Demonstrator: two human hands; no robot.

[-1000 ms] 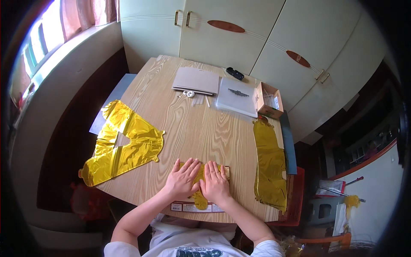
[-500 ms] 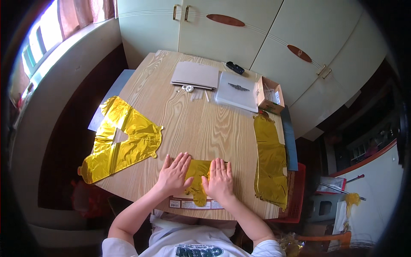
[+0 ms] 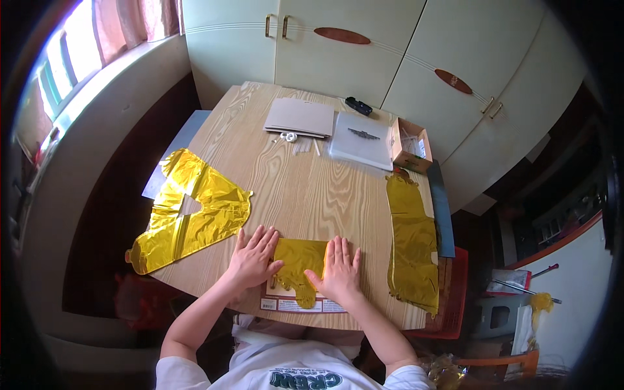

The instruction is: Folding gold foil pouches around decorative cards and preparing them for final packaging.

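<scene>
A folded gold foil balloon [image 3: 300,260] lies flat on a printed card [image 3: 286,303] at the table's near edge. My left hand [image 3: 253,260] rests palm down at the foil's left side, fingers stretched out. Along its right side lies my right hand [image 3: 340,266], also flat, with the thumb over the foil. Farther left, a larger gold foil balloon [image 3: 208,211] is spread out, with a gap in its middle. On the right a long stack of gold foil balloons [image 3: 413,244] runs along the table edge.
Toward the back of the wooden table [image 3: 305,182] lie grey cards [image 3: 299,117], white tape rolls [image 3: 288,137], clear plastic bags [image 3: 357,146] and an open cardboard box [image 3: 413,146] with clear straws. A black object [image 3: 358,106] sits behind them. A red basket [image 3: 455,292] stands beyond the right edge.
My left hand has slid slightly left and my right hand slightly right, so more of the folded foil shows between them. The whole view has shifted a little.
</scene>
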